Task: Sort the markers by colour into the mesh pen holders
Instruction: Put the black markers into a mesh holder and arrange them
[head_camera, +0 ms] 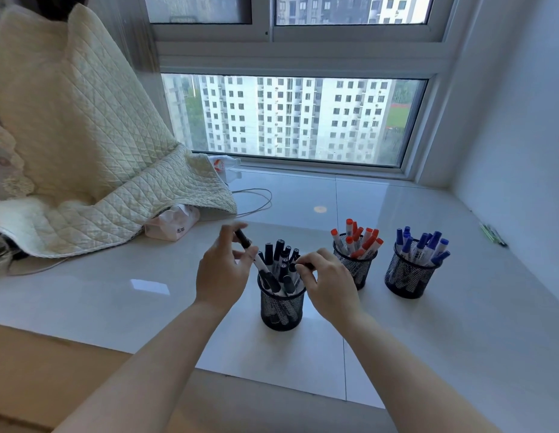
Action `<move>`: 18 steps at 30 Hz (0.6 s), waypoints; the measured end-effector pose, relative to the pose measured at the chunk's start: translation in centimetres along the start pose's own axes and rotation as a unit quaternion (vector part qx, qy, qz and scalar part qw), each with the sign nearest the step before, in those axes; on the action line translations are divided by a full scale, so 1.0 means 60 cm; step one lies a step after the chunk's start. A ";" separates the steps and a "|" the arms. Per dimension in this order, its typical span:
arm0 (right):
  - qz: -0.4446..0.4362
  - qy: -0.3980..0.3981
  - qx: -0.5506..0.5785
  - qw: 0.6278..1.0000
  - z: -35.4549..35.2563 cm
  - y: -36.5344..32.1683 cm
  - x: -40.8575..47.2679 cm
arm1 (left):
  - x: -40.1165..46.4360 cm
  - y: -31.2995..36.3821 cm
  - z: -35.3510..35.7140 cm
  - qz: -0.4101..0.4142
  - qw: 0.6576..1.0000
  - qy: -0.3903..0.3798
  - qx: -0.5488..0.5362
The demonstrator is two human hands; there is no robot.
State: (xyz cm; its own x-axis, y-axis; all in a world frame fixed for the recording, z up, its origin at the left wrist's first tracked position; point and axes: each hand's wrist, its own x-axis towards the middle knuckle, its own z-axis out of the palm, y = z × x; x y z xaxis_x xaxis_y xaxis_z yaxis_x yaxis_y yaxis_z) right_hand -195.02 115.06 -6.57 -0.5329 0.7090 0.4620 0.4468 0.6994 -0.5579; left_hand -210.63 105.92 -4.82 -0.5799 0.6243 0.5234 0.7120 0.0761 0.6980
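Three black mesh pen holders stand on the white sill. The nearest holder (282, 310) is full of black-capped markers (279, 256). To its right, the middle holder (355, 265) carries red-capped markers (361, 240), and the far right holder (408, 279) carries blue-capped markers (425, 245). My left hand (220, 273) is at the left rim of the nearest holder, pinching a black marker (243, 239) that sticks up and tilts left. My right hand (329, 282) is at the right rim, its fingertips closed on the cap of another black marker (306, 264) in that holder.
A quilted cream blanket (84, 145) is heaped at the left, over a tissue pack (172, 226). A white cable (256, 201) loops behind it, beside a plastic bottle (223, 165). Green pens (494, 234) lie by the right wall. The window (290, 120) closes the back.
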 end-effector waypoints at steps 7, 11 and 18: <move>0.014 -0.086 0.000 0.996 -0.011 -0.008 0.023 | -0.009 -0.012 -0.001 0.024 0.999 -0.015 0.033; 0.020 -0.111 -0.012 0.994 -0.015 -0.009 0.032 | -0.007 -0.015 0.001 0.042 0.986 -0.112 0.117; 0.018 -0.148 -0.044 0.988 -0.023 -0.013 0.040 | 0.013 -0.010 0.004 0.047 0.967 -0.184 0.170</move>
State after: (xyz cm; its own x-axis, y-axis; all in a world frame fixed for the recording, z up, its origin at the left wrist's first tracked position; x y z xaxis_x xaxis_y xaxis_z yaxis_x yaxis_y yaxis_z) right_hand -195.64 116.35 -4.05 -0.6959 0.6856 0.2135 0.5236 0.6879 -0.5026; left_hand -211.41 106.55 -4.96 -0.3710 0.8703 0.3240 0.8798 0.2178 0.4224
